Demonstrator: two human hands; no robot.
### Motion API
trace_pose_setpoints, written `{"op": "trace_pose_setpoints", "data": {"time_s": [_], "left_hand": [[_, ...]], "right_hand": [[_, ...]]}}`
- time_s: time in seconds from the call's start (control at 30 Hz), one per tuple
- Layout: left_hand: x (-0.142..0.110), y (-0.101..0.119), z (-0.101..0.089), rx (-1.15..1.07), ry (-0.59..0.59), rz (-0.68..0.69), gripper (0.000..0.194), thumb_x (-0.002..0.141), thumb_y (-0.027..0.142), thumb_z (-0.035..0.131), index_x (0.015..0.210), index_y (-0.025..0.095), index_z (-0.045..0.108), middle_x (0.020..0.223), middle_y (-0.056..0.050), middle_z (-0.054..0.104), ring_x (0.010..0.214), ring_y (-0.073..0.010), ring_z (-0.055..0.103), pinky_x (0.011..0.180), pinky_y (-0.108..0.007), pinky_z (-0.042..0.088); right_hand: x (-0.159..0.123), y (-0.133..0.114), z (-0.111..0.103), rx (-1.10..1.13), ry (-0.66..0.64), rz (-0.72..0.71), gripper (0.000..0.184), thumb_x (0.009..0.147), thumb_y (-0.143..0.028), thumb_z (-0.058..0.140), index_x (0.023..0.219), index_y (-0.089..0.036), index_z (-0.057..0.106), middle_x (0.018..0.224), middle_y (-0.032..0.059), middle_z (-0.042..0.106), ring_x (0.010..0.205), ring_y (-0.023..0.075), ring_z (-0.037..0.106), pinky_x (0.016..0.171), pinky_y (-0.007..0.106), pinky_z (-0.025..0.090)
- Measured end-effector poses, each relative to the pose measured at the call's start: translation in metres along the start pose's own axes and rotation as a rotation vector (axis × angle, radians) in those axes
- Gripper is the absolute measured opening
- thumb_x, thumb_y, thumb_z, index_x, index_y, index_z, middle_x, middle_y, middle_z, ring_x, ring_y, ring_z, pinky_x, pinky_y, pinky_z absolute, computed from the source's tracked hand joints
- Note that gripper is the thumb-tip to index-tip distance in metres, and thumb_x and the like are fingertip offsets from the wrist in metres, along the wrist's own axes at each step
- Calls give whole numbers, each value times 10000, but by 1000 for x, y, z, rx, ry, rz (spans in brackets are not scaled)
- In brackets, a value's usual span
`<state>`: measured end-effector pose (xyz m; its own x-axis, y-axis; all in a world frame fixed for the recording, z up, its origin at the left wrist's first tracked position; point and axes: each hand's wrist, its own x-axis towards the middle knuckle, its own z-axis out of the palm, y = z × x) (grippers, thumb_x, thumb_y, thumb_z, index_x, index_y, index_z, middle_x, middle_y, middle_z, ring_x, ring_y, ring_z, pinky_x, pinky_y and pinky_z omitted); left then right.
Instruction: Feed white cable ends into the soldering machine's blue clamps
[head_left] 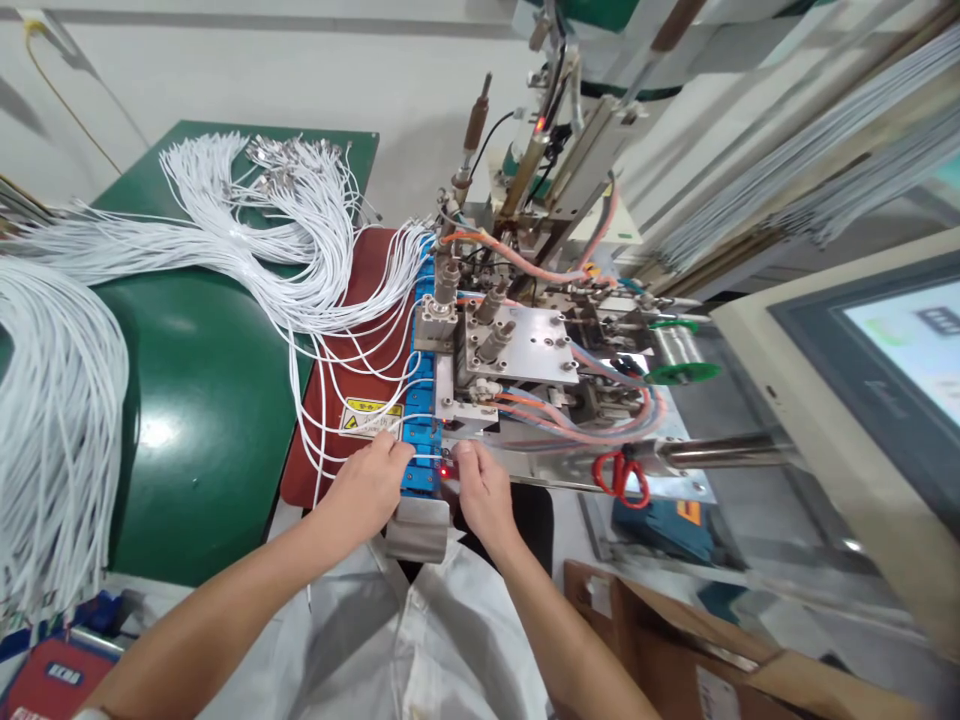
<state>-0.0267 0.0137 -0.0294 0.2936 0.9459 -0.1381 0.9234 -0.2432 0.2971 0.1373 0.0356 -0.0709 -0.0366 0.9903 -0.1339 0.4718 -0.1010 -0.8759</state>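
Observation:
With thumb and fingers pinched, my left hand (376, 470) grips a white cable (426, 457) at the left edge of a row of blue fixture blocks (421, 400). The cable runs across a block toward my right hand (480, 485), whose thumb and fingers close at the cable's end. What sits between those right fingertips is mostly hidden. A small red light glows just below the cable. Several other white cables lie across the blue blocks farther up, leading from a big bundle (300, 290) on the left.
A machine with a metal plate (517, 345) and hoses stands right of the blocks. Beside it are a wire spool (679, 352), red-handled scissors (621, 478) and a screen (907, 340). More cables (60, 420) hang over the green table (195, 500). A cardboard box (675, 640) sits lower right.

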Motion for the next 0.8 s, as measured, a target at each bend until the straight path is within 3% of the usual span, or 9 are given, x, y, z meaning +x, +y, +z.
{"op": "trace_pose_setpoints", "data": {"time_s": [0.2, 0.63, 0.8], "left_hand": [[-1, 1, -3, 52, -43, -4, 304, 822, 43, 342, 1023, 171, 531, 894, -70, 499, 757, -180, 547, 718, -318, 486], [-2, 6, -7, 156, -45, 15, 315, 798, 30, 348, 1031, 159, 517, 900, -79, 512, 687, -187, 553, 620, -312, 480], [-3, 5, -6, 228, 38, 74, 265, 824, 71, 377, 1026, 150, 531, 890, -83, 533, 742, -211, 542, 640, -336, 479]], "right_hand": [[-1, 5, 14, 113, 31, -68, 372, 866, -444, 357, 577, -209, 350, 511, -54, 351, 500, 114, 352, 504, 234, 283], [1, 9, 21, 210, 68, -34, 364, 858, -416, 370, 563, -206, 333, 516, -57, 332, 501, 104, 326, 492, 235, 270], [2, 13, 22, 262, 47, -20, 368, 856, -426, 387, 568, -205, 328, 530, -57, 329, 514, 104, 332, 500, 227, 288]]}}
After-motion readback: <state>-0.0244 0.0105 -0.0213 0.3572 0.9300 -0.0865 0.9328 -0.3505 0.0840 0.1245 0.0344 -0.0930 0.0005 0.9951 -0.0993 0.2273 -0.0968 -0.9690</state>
